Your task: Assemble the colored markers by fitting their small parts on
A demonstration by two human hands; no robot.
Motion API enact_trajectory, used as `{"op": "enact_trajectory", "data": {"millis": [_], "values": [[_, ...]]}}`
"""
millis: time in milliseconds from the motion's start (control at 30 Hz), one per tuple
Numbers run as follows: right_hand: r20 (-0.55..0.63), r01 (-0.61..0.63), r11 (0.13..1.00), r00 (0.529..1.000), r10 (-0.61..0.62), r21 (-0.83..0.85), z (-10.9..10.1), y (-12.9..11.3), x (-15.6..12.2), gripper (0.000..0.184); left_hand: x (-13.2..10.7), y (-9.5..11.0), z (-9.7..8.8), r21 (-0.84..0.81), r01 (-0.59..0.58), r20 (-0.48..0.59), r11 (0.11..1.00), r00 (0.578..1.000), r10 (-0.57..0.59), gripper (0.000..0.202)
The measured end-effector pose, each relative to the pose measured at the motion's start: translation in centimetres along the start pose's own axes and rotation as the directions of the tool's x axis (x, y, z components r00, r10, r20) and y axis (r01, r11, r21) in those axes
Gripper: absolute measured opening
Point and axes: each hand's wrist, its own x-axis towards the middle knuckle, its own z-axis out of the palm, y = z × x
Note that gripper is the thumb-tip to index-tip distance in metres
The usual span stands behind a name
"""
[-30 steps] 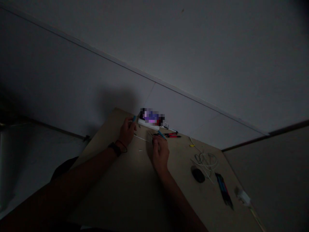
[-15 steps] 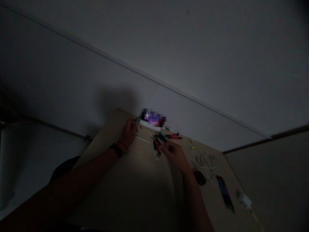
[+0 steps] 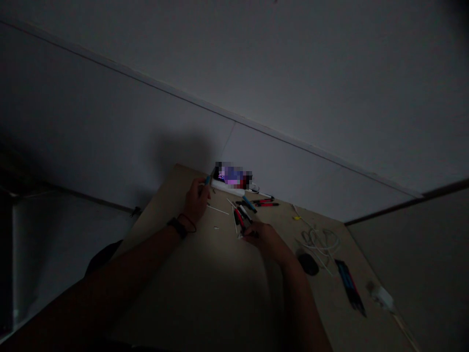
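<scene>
My left hand (image 3: 197, 199) is closed around a blue pen part (image 3: 207, 180), whose end sticks up past the fingers. A thin white refill (image 3: 219, 209) lies on the table just right of that hand. My right hand (image 3: 264, 238) pinches down at the near end of a cluster of pen parts; whatever is between its fingertips is hidden. In this cluster are a red and black pen part (image 3: 240, 215), a white one (image 3: 245, 213) and a thin stick (image 3: 235, 220). A blue pen part (image 3: 249, 204) lies behind them.
A phone with a lit, blurred screen (image 3: 232, 176) leans on a white block (image 3: 227, 188) by the wall. Red and black pens (image 3: 266, 204) lie right of it. Further right are a coiled white cable (image 3: 318, 239), a black mouse (image 3: 308, 264) and a bundle of pens (image 3: 350, 286).
My right hand has moved slightly nearer to me, from beside the blue pen part to the near end of the cluster. My left hand keeps its hold. The view has shifted slightly.
</scene>
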Motion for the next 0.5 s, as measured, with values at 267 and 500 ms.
{"op": "enact_trajectory", "data": {"millis": [267, 500], "values": [[-0.060, 0.098, 0.995, 0.993, -0.098, -0.009, 0.54, 0.63, -0.06, 0.011, 0.00, -0.33, -0.01, 0.023, -0.029, 0.015, 0.999, 0.999, 0.028, 0.021], [-0.233, 0.142, 0.980, 0.966, -0.107, 0.140, 0.45, -0.34, 0.58, 0.003, -0.42, 0.39, -0.14, 0.202, -0.181, 0.064, 0.963, 0.983, 0.171, 0.027]]}}
